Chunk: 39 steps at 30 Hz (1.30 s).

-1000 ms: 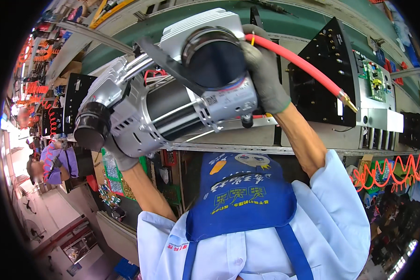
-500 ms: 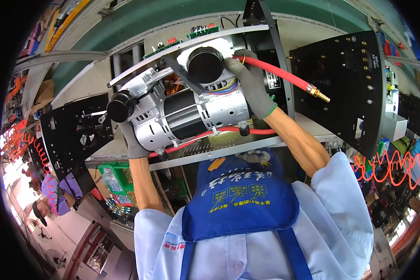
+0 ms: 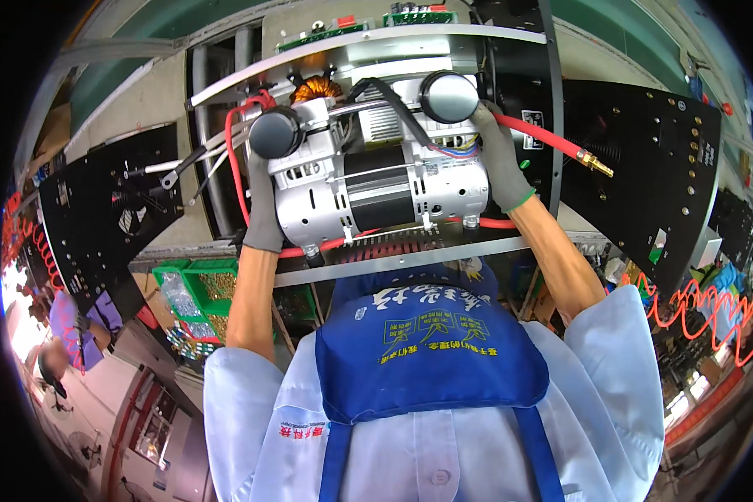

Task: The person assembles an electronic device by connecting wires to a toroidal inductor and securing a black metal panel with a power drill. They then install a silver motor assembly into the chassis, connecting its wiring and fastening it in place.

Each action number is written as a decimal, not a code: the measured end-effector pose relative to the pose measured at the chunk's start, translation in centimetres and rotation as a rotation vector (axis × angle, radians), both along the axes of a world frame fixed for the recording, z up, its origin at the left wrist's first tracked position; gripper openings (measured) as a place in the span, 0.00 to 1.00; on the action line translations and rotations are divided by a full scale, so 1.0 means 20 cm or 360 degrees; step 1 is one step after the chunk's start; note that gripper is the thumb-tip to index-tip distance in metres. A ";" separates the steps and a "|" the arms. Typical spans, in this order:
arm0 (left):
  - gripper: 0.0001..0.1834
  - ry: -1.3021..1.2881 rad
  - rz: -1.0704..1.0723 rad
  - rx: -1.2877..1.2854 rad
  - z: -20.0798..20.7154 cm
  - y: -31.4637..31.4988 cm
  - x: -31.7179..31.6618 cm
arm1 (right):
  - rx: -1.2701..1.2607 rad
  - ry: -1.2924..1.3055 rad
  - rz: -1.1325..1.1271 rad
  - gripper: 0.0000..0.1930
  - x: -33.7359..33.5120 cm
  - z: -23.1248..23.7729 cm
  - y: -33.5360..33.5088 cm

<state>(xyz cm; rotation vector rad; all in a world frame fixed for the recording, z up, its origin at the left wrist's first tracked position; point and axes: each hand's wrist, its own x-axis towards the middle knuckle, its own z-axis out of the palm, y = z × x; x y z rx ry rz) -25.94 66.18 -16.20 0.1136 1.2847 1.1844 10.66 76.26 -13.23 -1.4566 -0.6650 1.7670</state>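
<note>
A silver and black twin-head air compressor (image 3: 382, 188) lies within an open metal chassis (image 3: 410, 265). Its two round black caps face up. My left hand (image 3: 263, 205), in a grey glove, grips its left end below one cap. At the other end my gloved right hand (image 3: 502, 159) holds the body beside the second cap, fingers partly hidden behind it. A red hose (image 3: 548, 140) with a brass fitting (image 3: 596, 163) runs out past my right hand. Another red hose passes under the compressor. Behind it sits a copper-wound coil (image 3: 316, 89).
Black panels stand at the left (image 3: 109, 201) and right (image 3: 644, 176). Green circuit boards (image 3: 330, 35) line the chassis's far rail. Loose cables with lugs (image 3: 169, 178) stick out at the left. Green bins (image 3: 197, 289) of small parts sit near my left forearm. Coiled orange air lines hang at both sides.
The compressor has turned from a slant to nearly level, its left end moving right and away from the left panel. Both hands have stayed on it. The coil and left cables now show more.
</note>
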 end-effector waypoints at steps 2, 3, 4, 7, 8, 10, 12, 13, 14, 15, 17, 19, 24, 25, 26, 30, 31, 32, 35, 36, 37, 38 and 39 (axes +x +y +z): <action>0.24 -0.0122 -0.0023 -0.0054 0.12 0.07 0.09 | -0.0072 0.0018 0.0024 0.17 0.03 -0.03 -0.03; 0.26 -0.0177 -0.0008 -0.0179 0.25 0.10 0.16 | -0.0100 -0.0024 0.0004 0.19 0.03 -0.07 -0.04; 0.28 -0.0211 -0.0041 -0.0183 0.26 0.10 0.16 | -0.0144 0.0002 0.0003 0.19 0.03 -0.07 -0.04; 0.31 -0.0121 -0.0093 -0.0204 0.13 0.11 0.11 | -0.0238 0.0102 0.0012 0.21 0.02 -0.05 -0.04; 0.35 -0.0236 -0.0071 -0.0262 0.11 0.11 0.10 | -0.0275 0.0109 0.0012 0.21 0.02 -0.05 -0.04; 0.37 -0.0140 -0.0155 -0.0232 0.13 0.14 0.11 | -0.0330 0.0125 0.0002 0.22 0.02 -0.06 -0.02; 0.35 -0.0155 -0.0077 -0.0214 0.10 0.14 0.13 | -0.0355 0.0040 0.0016 0.22 0.02 -0.07 -0.01; 0.34 -0.0161 -0.0037 -0.0205 0.10 0.14 0.13 | -0.0346 0.0006 0.0022 0.22 0.02 -0.07 -0.01; 0.34 -0.0142 -0.0067 -0.0192 0.10 0.13 0.13 | -0.0335 -0.0029 0.0029 0.21 0.01 -0.07 -0.01; 0.35 -0.0121 -0.0100 -0.0186 0.15 0.13 0.14 | -0.0347 0.0014 0.0023 0.22 0.01 -0.06 -0.02; 0.33 -0.0079 -0.0148 -0.0199 0.24 0.14 0.18 | -0.0367 0.0092 0.0001 0.22 0.01 -0.02 -0.03; 0.33 -0.0055 -0.0125 -0.0154 0.20 0.14 0.17 | -0.0312 -0.0016 0.0038 0.24 0.02 -0.06 -0.03; 0.38 -0.0270 -0.0129 -0.0291 0.23 0.12 0.20 | -0.0428 -0.0031 0.0050 0.30 0.05 -0.07 -0.05; 0.41 -0.0199 -0.0167 -0.0318 0.21 0.11 0.19 | -0.0340 0.0020 0.0026 0.30 0.02 -0.06 -0.05; 0.41 -0.0197 -0.0147 -0.0333 0.18 0.08 0.17 | -0.0461 -0.0069 0.0068 0.29 0.02 -0.03 -0.03; 0.41 -0.0399 -0.0165 -0.0221 0.18 0.07 0.18 | -0.0528 0.0102 0.0045 0.22 -0.01 0.10 -0.03; 0.41 -0.0457 -0.0161 -0.0195 0.19 0.07 0.18 | -0.0512 0.0180 0.0056 0.22 0.00 0.12 -0.03; 0.41 -0.0368 -0.0244 -0.0207 0.20 0.07 0.18 | -0.0498 0.0198 0.0042 0.21 0.01 0.14 -0.05; 0.41 -0.0151 -0.0380 -0.0235 0.24 0.04 0.18 | -0.0473 0.0265 -0.0014 0.25 0.04 0.18 -0.12; 0.41 -0.0153 -0.0404 -0.0220 0.23 0.05 0.17 | -0.0307 -0.0123 0.0202 0.27 0.04 0.22 -0.15; 0.41 -0.0153 -0.0415 -0.0206 0.22 0.05 0.16 | -0.0138 -0.0512 0.0422 0.30 0.04 0.28 -0.20; 0.41 -0.0153 -0.0425 -0.0192 0.21 0.05 0.15 | 0.0036 -0.0904 0.0635 0.32 0.03 0.34 -0.27; 0.40 -0.0104 -0.0438 -0.0184 0.18 0.05 0.14 | 0.0635 -0.1353 0.0643 0.39 0.00 0.39 -0.41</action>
